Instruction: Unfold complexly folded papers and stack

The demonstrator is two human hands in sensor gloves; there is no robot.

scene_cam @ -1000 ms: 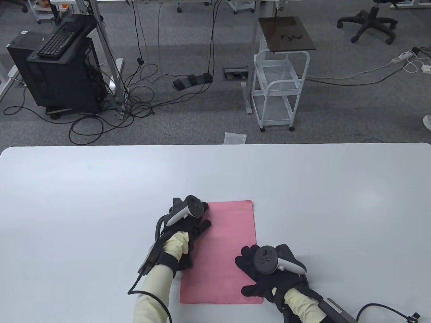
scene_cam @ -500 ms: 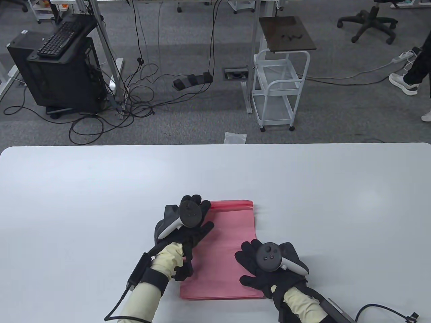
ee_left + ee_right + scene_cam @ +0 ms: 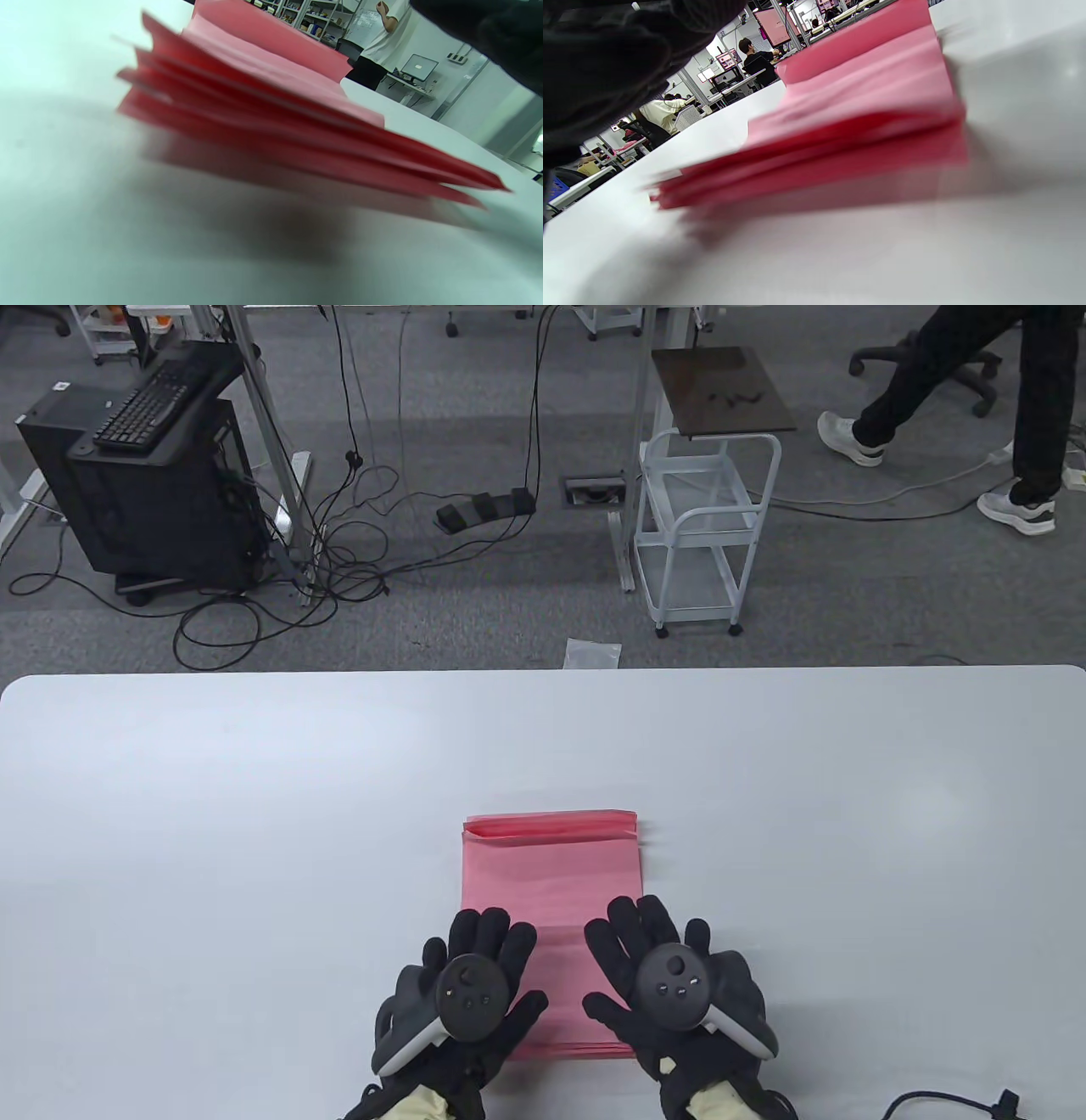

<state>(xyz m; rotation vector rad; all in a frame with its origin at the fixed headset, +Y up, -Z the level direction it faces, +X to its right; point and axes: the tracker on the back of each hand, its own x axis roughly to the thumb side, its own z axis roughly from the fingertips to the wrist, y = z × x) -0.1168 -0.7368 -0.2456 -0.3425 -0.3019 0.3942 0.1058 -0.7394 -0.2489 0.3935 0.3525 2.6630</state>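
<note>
A stack of pink paper (image 3: 550, 882) lay on the white table (image 3: 212, 814), near its front edge. The left hand (image 3: 462, 993) and the right hand (image 3: 670, 993) rested side by side on the stack's near end, fingers spread flat and gripping nothing. In both wrist views the sheets' edges fanned slightly apart, not quite flush.

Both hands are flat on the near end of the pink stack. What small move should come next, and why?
Probably slide both palms away along the pink stack to flatten it. The left hand and right hand press only its near end, while the far edge sits slightly raised and the sheet edges fan apart in the wrist views.
</note>
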